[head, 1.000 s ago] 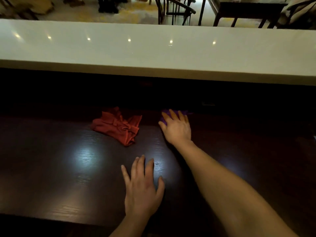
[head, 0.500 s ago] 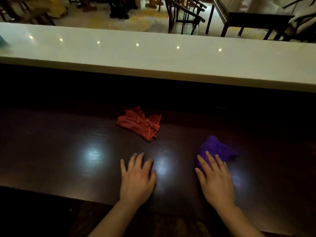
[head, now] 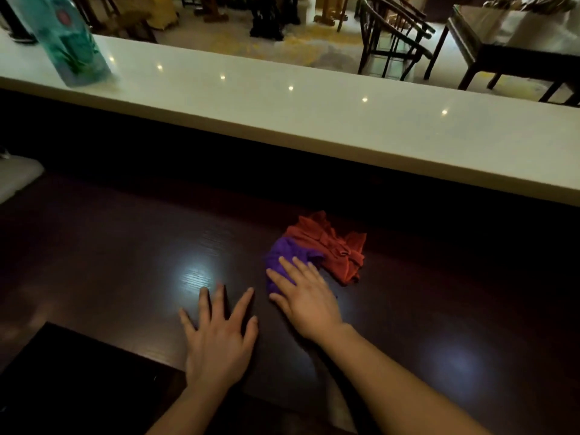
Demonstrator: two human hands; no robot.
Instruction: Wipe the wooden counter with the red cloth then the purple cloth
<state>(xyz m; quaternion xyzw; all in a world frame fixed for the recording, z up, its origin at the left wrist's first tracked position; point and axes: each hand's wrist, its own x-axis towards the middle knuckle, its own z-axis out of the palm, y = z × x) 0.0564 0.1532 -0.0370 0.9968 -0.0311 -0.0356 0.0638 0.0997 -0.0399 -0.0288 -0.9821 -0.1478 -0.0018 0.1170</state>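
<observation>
The dark wooden counter point(head: 125, 262) fills the lower half of the head view. My right hand point(head: 306, 295) lies flat on the purple cloth point(head: 282, 259), fingers spread, pressing it onto the wood. The cloth's far edge touches the crumpled red cloth point(head: 332, 246), which lies loose just behind and to the right. My left hand point(head: 219, 337) rests palm down on the bare counter, left of the right hand, fingers apart and holding nothing.
A raised white ledge point(head: 314, 117) runs along the counter's far side, with a teal bottle point(head: 67, 42) standing at its left end. A pale object point(head: 15, 177) sits at the counter's left edge. Chairs point(head: 392, 42) and a table stand beyond the ledge.
My right hand has slid the purple cloth from the right back leftward, up against the red cloth. The left hand stays flat, fingers spread wider. The view has shifted left, showing the bottle.
</observation>
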